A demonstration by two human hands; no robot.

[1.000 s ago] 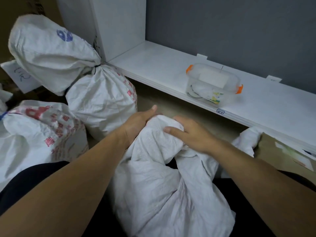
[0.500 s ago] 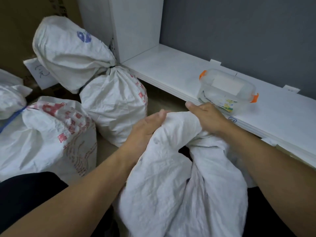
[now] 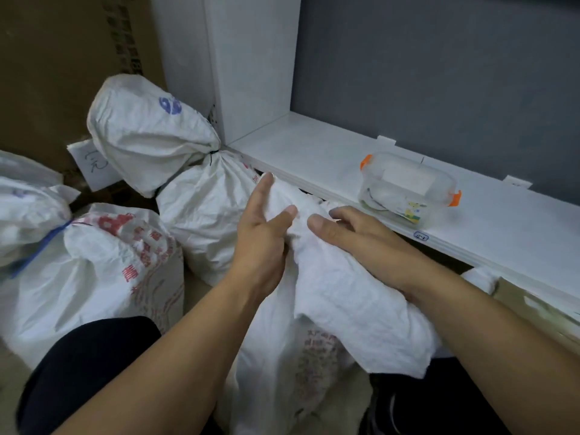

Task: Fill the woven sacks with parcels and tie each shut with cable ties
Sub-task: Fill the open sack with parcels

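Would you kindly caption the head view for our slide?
Both hands, left and right, gather the woven sack's neck beside tied sacks.

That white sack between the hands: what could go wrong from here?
The left hand lies open against the sack's gathered neck, so the bunch could spread before any tie goes on. No cable tie is in either hand. The right hand could knock the clear container on the shelf.

I was looking into what read as a parcel packing or storage room. Tied woven sacks (image 3: 201, 221) sat crowded on the floor against a large cardboard box (image 3: 62, 73). A low white shelf (image 3: 314, 152) ran along a grey wall (image 3: 439, 73), carrying a clear plastic tub (image 3: 408, 186) with orange clips.
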